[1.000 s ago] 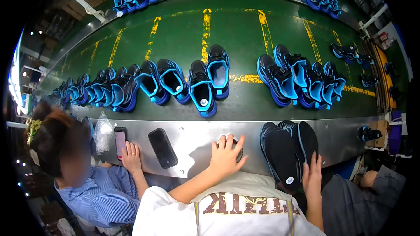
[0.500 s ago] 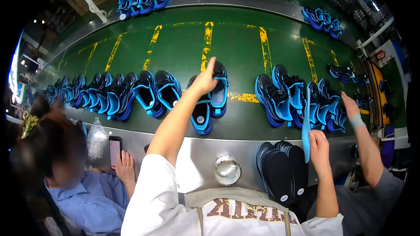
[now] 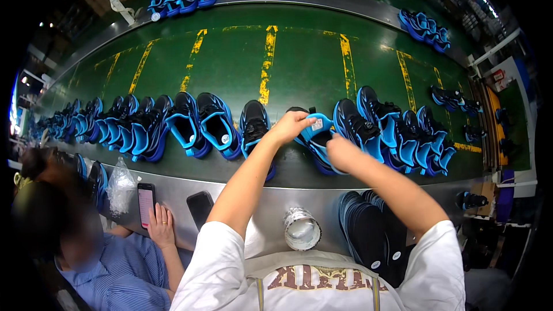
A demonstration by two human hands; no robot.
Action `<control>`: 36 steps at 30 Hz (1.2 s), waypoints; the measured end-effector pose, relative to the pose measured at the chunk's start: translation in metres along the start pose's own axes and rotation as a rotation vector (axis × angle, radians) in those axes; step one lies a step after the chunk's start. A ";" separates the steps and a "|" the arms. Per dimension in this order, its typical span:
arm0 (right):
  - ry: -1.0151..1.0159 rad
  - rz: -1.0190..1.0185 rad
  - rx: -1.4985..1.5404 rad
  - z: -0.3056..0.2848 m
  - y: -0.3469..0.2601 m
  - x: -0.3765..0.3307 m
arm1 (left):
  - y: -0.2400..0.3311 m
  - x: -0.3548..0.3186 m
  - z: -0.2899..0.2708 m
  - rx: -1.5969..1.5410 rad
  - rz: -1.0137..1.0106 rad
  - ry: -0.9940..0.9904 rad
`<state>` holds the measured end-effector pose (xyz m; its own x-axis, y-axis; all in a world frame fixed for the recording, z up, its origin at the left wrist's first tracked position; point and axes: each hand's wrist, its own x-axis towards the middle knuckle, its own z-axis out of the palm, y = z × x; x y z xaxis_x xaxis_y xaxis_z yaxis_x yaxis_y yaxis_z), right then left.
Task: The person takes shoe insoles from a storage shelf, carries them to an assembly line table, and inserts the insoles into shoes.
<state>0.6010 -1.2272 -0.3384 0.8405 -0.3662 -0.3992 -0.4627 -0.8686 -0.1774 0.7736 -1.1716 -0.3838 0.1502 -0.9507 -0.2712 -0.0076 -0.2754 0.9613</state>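
My left hand (image 3: 291, 128) pinches the light-blue tongue (image 3: 318, 126) of a black and blue sports shoe (image 3: 320, 158), drawing it up at the opening. A small white label shows on the tongue's lining. At the collar of the same shoe, my right hand (image 3: 341, 153) is curled and slightly blurred. Its fingertips are hidden, and what they hold does not show. Left of this shoe, partly behind my left forearm, stands another shoe (image 3: 254, 122) of the same kind. In front of my right arm lie stacked black insoles (image 3: 362, 227) with round white stickers.
A long row of matching shoes (image 3: 151, 124) stretches leftward; several more (image 3: 360, 126) stand close on the right. On the metal edge are a clear jar (image 3: 302, 230), a dark phone (image 3: 200, 207) and a plastic bag (image 3: 121, 187). A co-worker's hand (image 3: 161, 227) rests by a lit phone (image 3: 146, 204).
My left hand has taken hold of a shoe's tongue. My right hand has moved from the right to that shoe's collar, and its blue insole no longer shows. The right-hand co-worker's arm has withdrawn.
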 end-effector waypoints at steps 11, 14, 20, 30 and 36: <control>0.033 0.202 0.001 0.003 -0.001 -0.026 | -0.016 -0.006 0.036 -0.042 0.115 0.212; -0.002 0.064 0.085 0.013 0.013 -0.017 | -0.016 -0.006 0.040 -0.178 0.051 0.294; 0.244 -0.134 -0.001 0.045 0.019 0.000 | -0.017 -0.006 0.038 -0.242 0.036 0.249; -0.115 -0.159 -0.230 0.040 0.020 0.029 | -0.023 -0.011 0.045 -0.091 0.056 0.318; -0.353 -0.130 -0.408 0.035 0.017 0.032 | -0.029 -0.012 0.042 -0.115 0.043 0.278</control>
<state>0.6103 -1.2415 -0.3855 0.7055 -0.1743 -0.6869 -0.1560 -0.9837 0.0895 0.7309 -1.1584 -0.4108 0.4170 -0.8816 -0.2212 0.0893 -0.2025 0.9752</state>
